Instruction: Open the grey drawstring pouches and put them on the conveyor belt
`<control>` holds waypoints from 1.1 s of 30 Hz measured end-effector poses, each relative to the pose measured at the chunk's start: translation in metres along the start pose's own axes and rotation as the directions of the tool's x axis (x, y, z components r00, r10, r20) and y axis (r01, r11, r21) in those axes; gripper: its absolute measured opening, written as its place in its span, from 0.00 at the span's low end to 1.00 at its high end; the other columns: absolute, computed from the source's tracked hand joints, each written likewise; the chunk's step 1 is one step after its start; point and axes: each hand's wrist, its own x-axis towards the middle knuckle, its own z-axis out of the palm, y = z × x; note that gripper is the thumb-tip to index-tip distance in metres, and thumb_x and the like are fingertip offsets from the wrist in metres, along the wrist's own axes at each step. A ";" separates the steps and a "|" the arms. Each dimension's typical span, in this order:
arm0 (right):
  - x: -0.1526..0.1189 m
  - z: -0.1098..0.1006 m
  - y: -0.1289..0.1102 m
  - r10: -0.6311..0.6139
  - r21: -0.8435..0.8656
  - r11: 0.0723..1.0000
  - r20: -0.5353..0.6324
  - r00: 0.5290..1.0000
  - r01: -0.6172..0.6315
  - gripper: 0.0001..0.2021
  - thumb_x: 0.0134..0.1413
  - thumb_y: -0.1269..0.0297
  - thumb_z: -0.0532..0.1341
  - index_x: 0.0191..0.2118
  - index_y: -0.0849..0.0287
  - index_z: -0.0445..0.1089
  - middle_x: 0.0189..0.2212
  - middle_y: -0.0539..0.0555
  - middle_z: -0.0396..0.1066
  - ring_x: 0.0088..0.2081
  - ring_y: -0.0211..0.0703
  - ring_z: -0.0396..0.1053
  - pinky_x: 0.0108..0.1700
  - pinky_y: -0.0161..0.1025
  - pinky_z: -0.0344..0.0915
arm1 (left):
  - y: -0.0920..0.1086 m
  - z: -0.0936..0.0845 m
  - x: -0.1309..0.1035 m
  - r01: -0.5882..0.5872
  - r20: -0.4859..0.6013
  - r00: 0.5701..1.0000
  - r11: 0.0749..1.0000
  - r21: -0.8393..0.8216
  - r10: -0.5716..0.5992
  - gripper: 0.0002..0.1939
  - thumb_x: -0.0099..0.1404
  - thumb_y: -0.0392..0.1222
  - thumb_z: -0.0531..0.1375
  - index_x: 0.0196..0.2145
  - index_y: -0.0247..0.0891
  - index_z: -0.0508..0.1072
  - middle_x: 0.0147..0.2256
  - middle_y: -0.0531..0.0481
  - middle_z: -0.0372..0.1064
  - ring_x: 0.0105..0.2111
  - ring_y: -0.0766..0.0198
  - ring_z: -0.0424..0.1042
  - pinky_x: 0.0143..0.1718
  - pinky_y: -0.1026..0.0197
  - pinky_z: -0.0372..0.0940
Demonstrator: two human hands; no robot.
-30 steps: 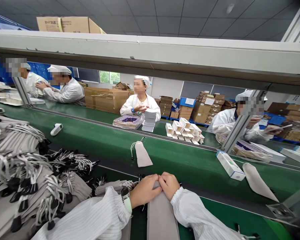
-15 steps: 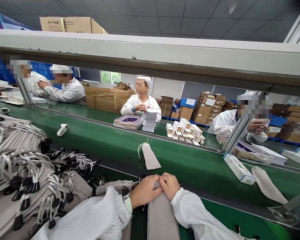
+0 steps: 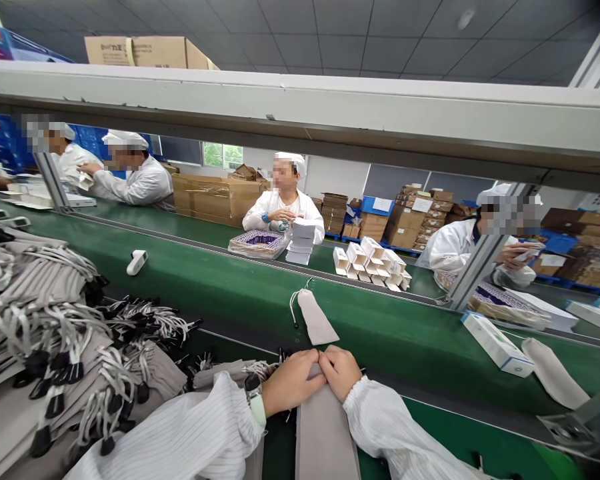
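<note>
Both grips pinch the pouch (image 3: 325,427) mouth: left hand (image 3: 291,383), right hand (image 3: 341,372), thumbs touching.
Pouch lies flat at table (image 3: 460,433) edge, near the belt (image 3: 220,287). Keep pinch even, mouth square; pile (image 3: 55,333) cords sit close left, could snag.

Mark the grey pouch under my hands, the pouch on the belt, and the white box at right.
grey pouch (image 3: 325,433), head view, flat body
drawstring pouch (image 3: 317,320), head view, middle
white box (image 3: 497,343), head view, top face
</note>
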 end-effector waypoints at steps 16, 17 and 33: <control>0.000 0.002 0.001 0.002 0.005 1.000 0.001 1.000 -0.002 0.20 0.54 0.66 0.45 0.15 0.62 0.62 0.18 0.50 0.61 0.23 0.33 0.61 0.28 0.30 0.51 | -0.005 0.003 0.000 -0.013 0.003 1.000 1.000 0.016 0.013 0.04 0.58 0.40 0.50 0.28 0.38 0.59 0.31 0.52 0.63 0.34 0.63 0.64 0.35 0.65 0.58; 0.000 0.002 0.001 0.002 0.004 1.000 0.002 1.000 -0.002 0.20 0.54 0.66 0.45 0.15 0.62 0.62 0.18 0.50 0.61 0.23 0.33 0.61 0.28 0.30 0.51 | -0.005 0.003 0.000 -0.014 0.003 1.000 1.000 0.017 0.014 0.04 0.58 0.40 0.50 0.28 0.38 0.59 0.30 0.52 0.63 0.34 0.63 0.64 0.35 0.65 0.58; 0.000 0.000 0.000 0.001 0.027 1.000 0.009 1.000 -0.001 0.19 0.54 0.66 0.45 0.15 0.61 0.61 0.18 0.49 0.59 0.24 0.32 0.61 0.28 0.30 0.52 | -0.008 0.005 0.000 -0.030 -0.009 0.999 0.999 0.017 0.031 0.04 0.58 0.40 0.50 0.28 0.38 0.58 0.30 0.52 0.62 0.33 0.64 0.63 0.35 0.65 0.58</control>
